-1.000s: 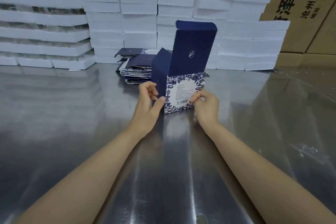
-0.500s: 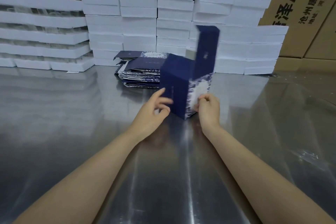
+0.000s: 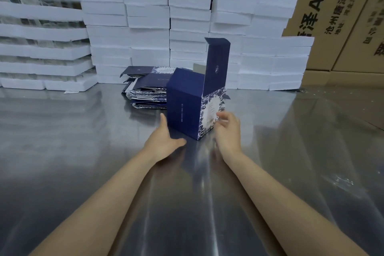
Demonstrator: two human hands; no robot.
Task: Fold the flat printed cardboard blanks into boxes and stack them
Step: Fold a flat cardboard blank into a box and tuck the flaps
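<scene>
A folded box (image 3: 185, 106) stands upright on the brushed-steel surface (image 3: 83, 151), toward its far edge and about midway along it. The box's long axis is vertical. One vertical corner faces the near edge, so a plain navy panel angles to the left and a panel printed with blue-and-white floral work angles to the right. The top is open: the navy lid flap (image 3: 217, 66) rises straight up from the right rear wall, its tuck tab bent over at the tip. The card looks matte and crisply creased.

The left hand (image 3: 164, 141) lies at the foot of the navy panel, fingers straight along its left edge and thumb stretched toward the base, so its grip is open. The right hand (image 3: 228, 131) is at the floral panel with fingers loosely spread and blurred, grasping nothing; contact cannot be told.

Just behind the box, nearer the far edge, lies a loose pile of flat blanks (image 3: 147, 91) in the same navy and floral print. White foam blocks (image 3: 145, 35) are stacked along the far edge, with brown corrugated cartons (image 3: 332, 16) behind them.
</scene>
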